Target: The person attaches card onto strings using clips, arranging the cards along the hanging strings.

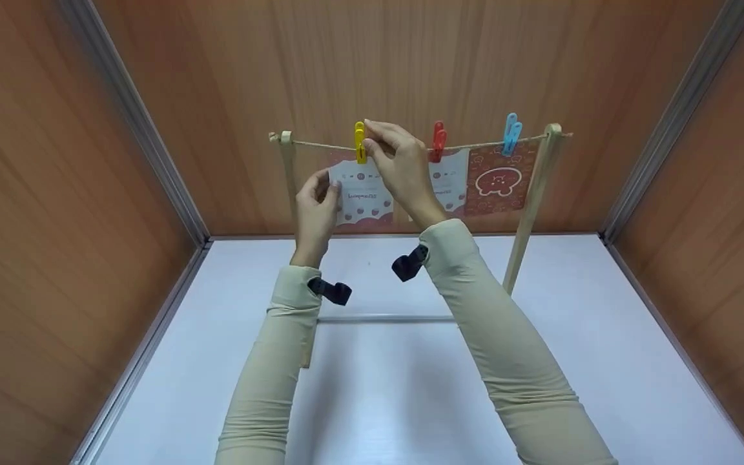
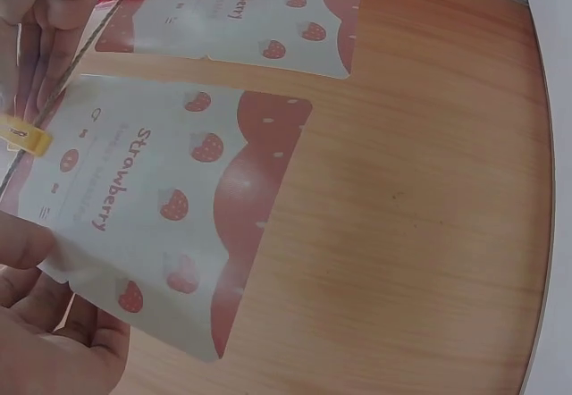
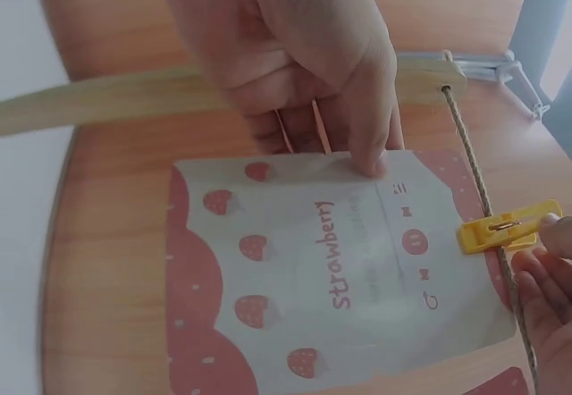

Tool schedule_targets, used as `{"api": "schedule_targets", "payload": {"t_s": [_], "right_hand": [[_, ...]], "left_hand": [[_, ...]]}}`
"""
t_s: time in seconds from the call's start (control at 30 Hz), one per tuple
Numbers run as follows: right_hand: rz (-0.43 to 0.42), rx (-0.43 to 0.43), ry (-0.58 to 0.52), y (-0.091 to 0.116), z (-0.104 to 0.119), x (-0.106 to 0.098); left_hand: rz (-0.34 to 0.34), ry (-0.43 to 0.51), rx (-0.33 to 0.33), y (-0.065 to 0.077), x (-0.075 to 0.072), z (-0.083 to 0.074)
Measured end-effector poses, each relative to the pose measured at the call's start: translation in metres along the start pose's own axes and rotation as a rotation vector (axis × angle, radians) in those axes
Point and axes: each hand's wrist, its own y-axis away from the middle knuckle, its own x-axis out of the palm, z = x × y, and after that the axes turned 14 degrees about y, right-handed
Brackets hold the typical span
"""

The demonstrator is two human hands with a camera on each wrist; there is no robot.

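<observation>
A white and pink strawberry card (image 1: 362, 194) hangs from a rope (image 1: 323, 146) under a yellow clothespin (image 1: 360, 142). My left hand (image 1: 316, 210) pinches the card's left edge, its thumb on the printed face and the other fingers behind. At the yellow clothespin, my right hand (image 1: 401, 161) has thumb and fingertips on the handle end. The clothespin's jaws straddle the rope and the card's top edge, as the right wrist view shows. Part of the card's right side is hidden behind my right hand in the head view.
To the right, a red clothespin (image 1: 438, 142) holds a second strawberry card (image 1: 451, 184). Beside it a blue clothespin (image 1: 511, 134) holds a red card (image 1: 500, 181) with a white-outlined figure. Wooden posts (image 1: 530, 210) carry the rope above a white table (image 1: 566, 336), before a wood-grain wall.
</observation>
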Motion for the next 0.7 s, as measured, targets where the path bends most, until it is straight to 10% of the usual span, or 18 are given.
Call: {"api": "schedule_targets", "payload": {"t_s": [0.7], "right_hand": [[-0.006,0.021,-0.083,0.027,-0.032,-0.014]], "left_hand": [[0.021,-0.175,0.034,0.017,-0.007,0.021]]}}
